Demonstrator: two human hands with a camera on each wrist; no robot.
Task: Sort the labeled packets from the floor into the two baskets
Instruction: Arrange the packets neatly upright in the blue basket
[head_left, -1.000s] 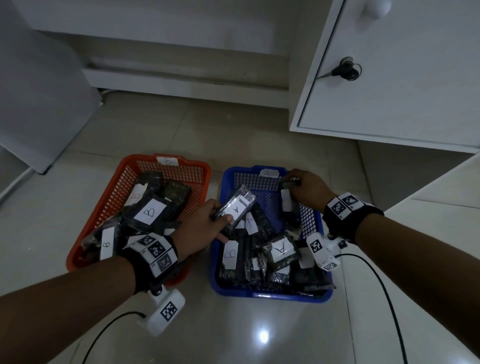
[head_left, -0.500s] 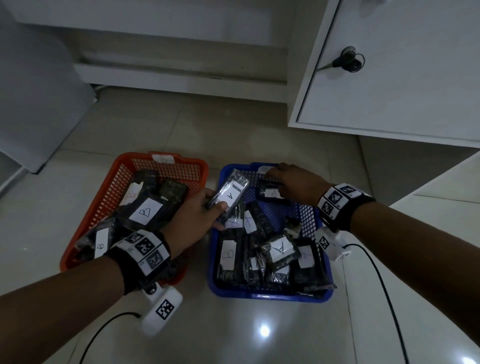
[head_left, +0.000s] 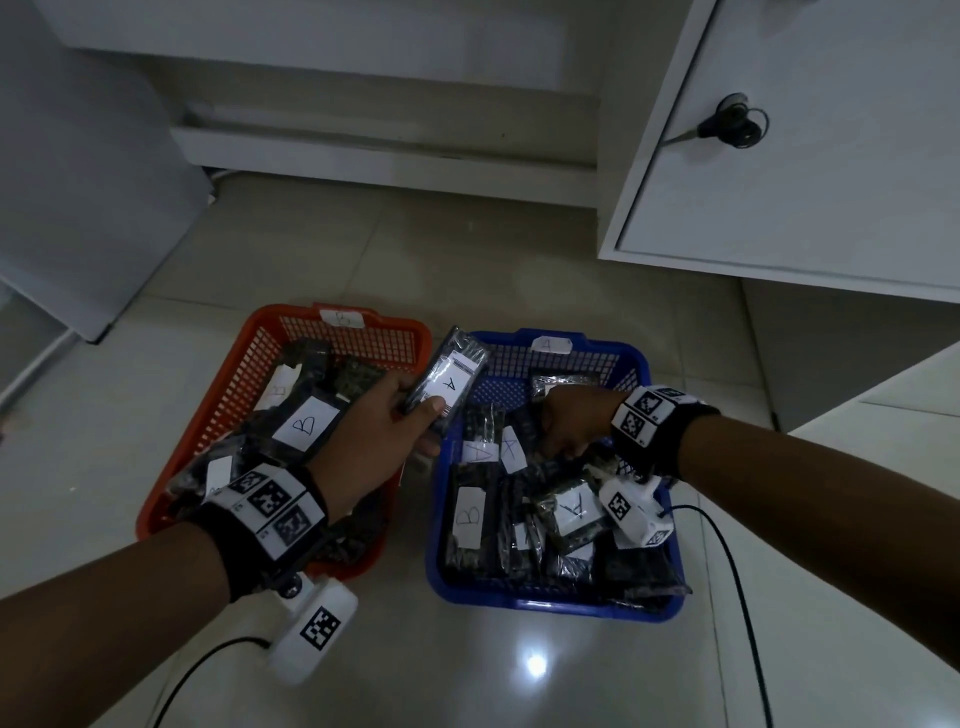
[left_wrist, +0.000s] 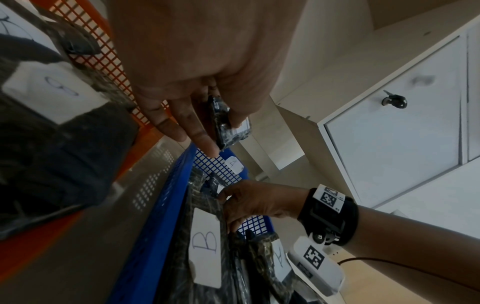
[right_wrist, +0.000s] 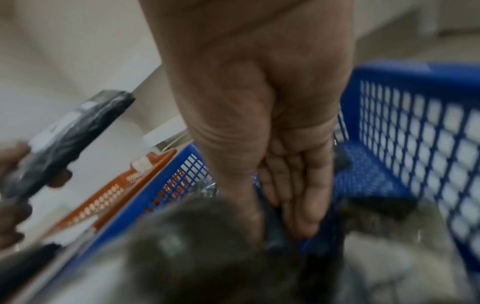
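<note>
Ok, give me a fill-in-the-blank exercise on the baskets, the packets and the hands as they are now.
1. The left hand grips a packet labeled ___.
2. The right hand reaches into the ___ basket.
3. The tag on the orange basket reads ___.
4. Near the blue basket's left wall lies a misplaced packet labeled ___.

Missing words: A; blue; B; B

A pale glossy tiled floor (head_left: 291, 249) carries everything here, a ceiling light glinting off it near the camera. Sitting directly on it, side by side and close but apart, are the orange basket (head_left: 218, 410) on the left and the blue basket (head_left: 641, 364) on the right. A white cabinet (head_left: 831, 171) stands at far right.
</note>
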